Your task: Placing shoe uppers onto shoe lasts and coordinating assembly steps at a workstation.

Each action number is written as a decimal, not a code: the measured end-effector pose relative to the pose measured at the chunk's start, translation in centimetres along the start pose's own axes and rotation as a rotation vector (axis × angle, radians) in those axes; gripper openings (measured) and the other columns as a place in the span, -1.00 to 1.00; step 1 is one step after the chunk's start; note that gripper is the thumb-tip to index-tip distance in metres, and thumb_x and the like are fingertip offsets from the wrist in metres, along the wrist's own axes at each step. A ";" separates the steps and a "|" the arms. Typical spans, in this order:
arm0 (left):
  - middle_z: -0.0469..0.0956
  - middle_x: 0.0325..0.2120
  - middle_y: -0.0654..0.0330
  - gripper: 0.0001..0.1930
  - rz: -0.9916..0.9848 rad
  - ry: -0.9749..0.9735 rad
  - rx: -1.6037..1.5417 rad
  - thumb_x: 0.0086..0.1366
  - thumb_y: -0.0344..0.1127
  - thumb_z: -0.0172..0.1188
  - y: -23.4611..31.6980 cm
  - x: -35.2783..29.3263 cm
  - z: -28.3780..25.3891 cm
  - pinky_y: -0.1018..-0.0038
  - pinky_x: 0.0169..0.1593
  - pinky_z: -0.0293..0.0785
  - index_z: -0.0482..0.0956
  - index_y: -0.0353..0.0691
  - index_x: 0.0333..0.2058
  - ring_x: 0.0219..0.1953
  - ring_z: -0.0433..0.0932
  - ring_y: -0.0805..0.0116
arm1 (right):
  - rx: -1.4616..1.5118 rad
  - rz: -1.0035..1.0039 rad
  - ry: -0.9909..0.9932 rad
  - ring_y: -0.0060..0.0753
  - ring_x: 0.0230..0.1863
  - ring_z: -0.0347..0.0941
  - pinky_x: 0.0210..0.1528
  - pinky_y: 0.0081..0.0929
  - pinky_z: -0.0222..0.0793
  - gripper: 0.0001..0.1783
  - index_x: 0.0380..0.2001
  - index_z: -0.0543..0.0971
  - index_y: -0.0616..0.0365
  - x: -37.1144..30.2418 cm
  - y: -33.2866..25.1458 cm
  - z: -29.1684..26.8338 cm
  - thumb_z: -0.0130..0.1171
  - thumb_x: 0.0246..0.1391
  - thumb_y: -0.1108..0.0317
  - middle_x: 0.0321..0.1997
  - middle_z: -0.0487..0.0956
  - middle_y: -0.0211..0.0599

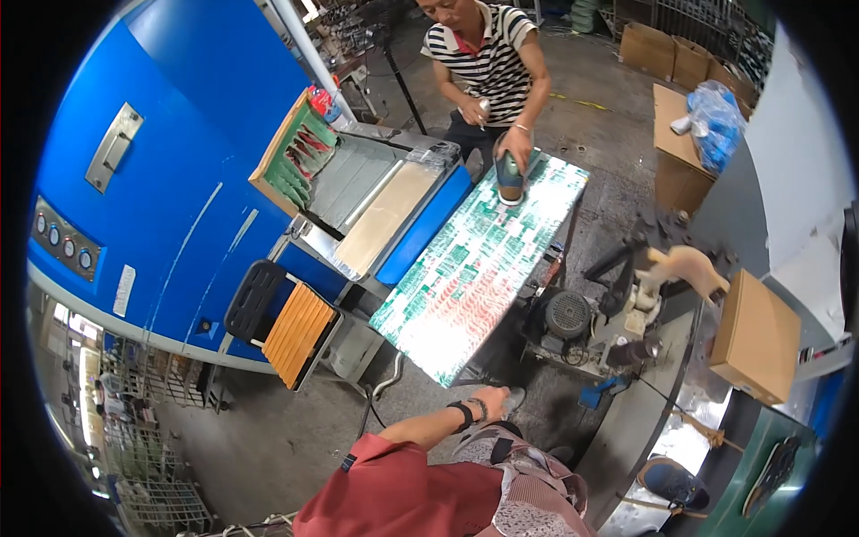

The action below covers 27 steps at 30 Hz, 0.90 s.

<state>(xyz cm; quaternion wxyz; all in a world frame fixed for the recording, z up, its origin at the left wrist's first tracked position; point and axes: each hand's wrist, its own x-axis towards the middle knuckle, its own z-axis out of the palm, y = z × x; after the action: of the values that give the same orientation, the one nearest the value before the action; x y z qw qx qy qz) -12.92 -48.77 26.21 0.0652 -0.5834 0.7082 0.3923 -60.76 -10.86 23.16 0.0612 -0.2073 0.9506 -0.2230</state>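
My left hand (490,398) reaches out from a red sleeve, with a black band and a bracelet on the wrist. It hovers just off the near corner of a long table (456,295) covered in a green, red and white patterned sheet. Nothing shows in the hand, and its fingers are too small to read. My right hand is out of view. At the table's far end a person in a striped shirt presses a dark green and brown shoe-like object (509,176) onto the table with one hand. Their other hand holds a small pale item (483,109).
A big blue machine (170,179) fills the left, with a flat feed bed (385,215) beside the table. A wooden tray of green and red pieces (293,152) leans on it, and an orange ridged rack (298,333) sits below. A motor unit (568,318) and cardboard boxes (756,336) stand right.
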 end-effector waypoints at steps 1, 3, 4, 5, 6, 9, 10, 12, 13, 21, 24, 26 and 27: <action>0.66 -0.12 -0.18 -0.62 0.010 0.000 -0.022 0.20 -0.24 0.24 -0.7 0.3 -1.3 0.04 0.05 0.55 0.58 -0.24 -0.01 -0.07 0.64 -0.17 | 0.012 0.007 -0.056 0.12 0.05 0.48 0.12 -0.13 0.41 -0.14 0.16 0.34 0.42 -0.5 -1.0 1.0 0.44 -0.09 0.09 0.02 0.51 0.16; 0.66 -0.14 -0.16 -0.60 0.064 0.093 -0.083 0.20 -0.28 0.25 -1.4 0.9 -3.8 0.06 0.03 0.56 0.58 -0.25 0.01 -0.07 0.65 -0.12 | 0.055 0.035 -0.161 0.09 0.10 0.46 0.16 -0.15 0.38 -0.13 0.21 0.30 0.41 -1.1 -2.2 2.8 0.42 -0.08 0.15 0.07 0.49 0.16; 0.67 -0.17 -0.13 -0.60 0.111 0.116 -0.086 0.20 -0.28 0.26 -1.4 1.2 -4.9 0.07 0.01 0.57 0.57 -0.25 0.01 -0.08 0.66 -0.10 | 0.075 0.055 -0.216 0.08 0.12 0.45 0.18 -0.15 0.37 -0.13 0.23 0.28 0.41 -1.4 -2.4 3.6 0.41 -0.07 0.17 0.10 0.48 0.16; 0.67 -0.19 -0.11 -0.63 0.158 0.142 -0.163 0.19 -0.29 0.27 -1.3 1.6 -6.0 0.08 0.00 0.57 0.57 -0.26 -0.02 -0.09 0.65 -0.10 | 0.099 0.074 -0.266 0.06 0.14 0.44 0.20 -0.16 0.36 -0.12 0.25 0.27 0.41 -1.5 -2.3 4.4 0.40 -0.07 0.20 0.13 0.47 0.16; 0.68 -0.19 -0.10 -0.63 0.210 0.152 -0.153 0.20 -0.29 0.28 -1.1 1.9 -7.1 0.10 0.00 0.57 0.57 -0.26 -0.03 -0.09 0.65 -0.08 | 0.124 0.093 -0.314 0.05 0.17 0.43 0.22 -0.17 0.34 -0.11 0.27 0.25 0.41 -1.7 -1.9 5.2 0.39 -0.06 0.23 0.15 0.45 0.16; 0.67 -0.21 -0.06 -0.64 0.315 0.148 -0.164 0.21 -0.29 0.30 0.2 2.7 -10.0 0.14 0.02 0.57 0.56 -0.25 -0.03 -0.08 0.64 -0.03 | 0.197 0.157 -0.420 0.01 0.24 0.40 0.29 -0.19 0.31 -0.09 0.34 0.20 0.40 -2.3 0.2 7.4 0.36 -0.04 0.31 0.23 0.42 0.16; 0.65 -0.21 -0.03 -0.65 0.388 0.187 -0.115 0.21 -0.29 0.31 0.6 2.8 -10.8 0.14 0.03 0.56 0.56 -0.25 -0.04 -0.07 0.63 -0.01 | 0.203 0.168 -0.455 0.00 0.26 0.39 0.31 -0.20 0.29 -0.07 0.36 0.18 0.40 -2.6 0.8 7.9 0.35 -0.04 0.34 0.26 0.41 0.16; 0.62 -0.20 0.00 -0.63 0.491 0.227 -0.026 0.18 -0.28 0.34 1.3 3.0 -12.4 0.14 0.04 0.55 0.55 -0.25 -0.04 -0.04 0.60 0.00 | 0.156 0.085 -0.509 -0.04 0.26 0.41 0.32 -0.22 0.30 -0.10 0.36 0.18 0.41 -3.4 1.0 8.7 0.33 -0.02 0.38 0.26 0.42 0.16; 0.62 -0.20 0.00 -0.63 0.501 0.218 -0.031 0.18 -0.28 0.34 1.4 3.2 -13.4 0.14 0.04 0.55 0.55 -0.25 -0.04 -0.04 0.60 0.00 | 0.153 0.089 -0.504 -0.04 0.26 0.41 0.32 -0.22 0.30 -0.10 0.36 0.18 0.41 -4.0 0.5 8.5 0.33 -0.02 0.38 0.26 0.42 0.16; 0.61 -0.20 -0.01 -0.51 0.294 0.619 0.536 0.14 0.00 0.31 -6.0 10.5 -29.4 0.04 0.01 0.47 0.52 -0.21 -0.07 -0.13 0.60 -0.03 | 0.287 0.307 -0.430 0.03 0.35 0.37 0.36 -0.22 0.30 -0.10 0.38 0.20 0.43 -11.9 -10.9 0.4 0.29 -0.05 0.45 0.39 0.34 0.15; 0.71 -0.18 -0.06 -0.21 -0.095 0.193 0.396 -0.05 0.45 0.38 -10.0 12.9 -32.1 0.20 -0.01 0.60 0.72 -0.20 -0.12 -0.08 0.68 -0.06 | 0.120 0.338 -0.287 0.07 0.28 0.44 0.32 -0.18 0.36 -0.20 0.31 0.33 0.35 -14.7 -10.9 -1.4 0.34 -0.01 0.35 0.32 0.44 0.12; 0.72 -0.22 -0.05 -0.33 -0.052 0.248 0.536 -0.15 0.24 0.52 -11.6 14.1 -31.2 0.14 -0.04 0.63 0.71 -0.19 -0.20 -0.14 0.70 -0.07 | -0.008 0.338 -0.287 0.08 0.25 0.49 0.24 -0.20 0.46 -0.18 0.31 0.35 0.35 -15.5 -9.8 -1.6 0.39 -0.02 0.31 0.35 0.42 0.17; 0.71 -0.23 -0.08 -0.38 -0.112 0.210 0.606 -0.21 0.12 0.58 -12.1 14.5 -30.9 0.15 -0.06 0.64 0.70 -0.23 -0.25 -0.14 0.70 -0.08 | -0.017 0.343 -0.237 0.06 0.21 0.53 0.21 -0.21 0.47 -0.19 0.29 0.39 0.33 -15.9 -9.3 -1.3 0.40 -0.02 0.25 0.32 0.46 0.15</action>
<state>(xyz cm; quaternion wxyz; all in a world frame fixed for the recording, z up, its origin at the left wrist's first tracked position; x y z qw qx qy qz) 4.45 -79.68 33.50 0.1842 -0.6125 0.7626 0.0971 -43.20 -11.22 28.83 0.2079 -0.0676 0.9600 -0.1751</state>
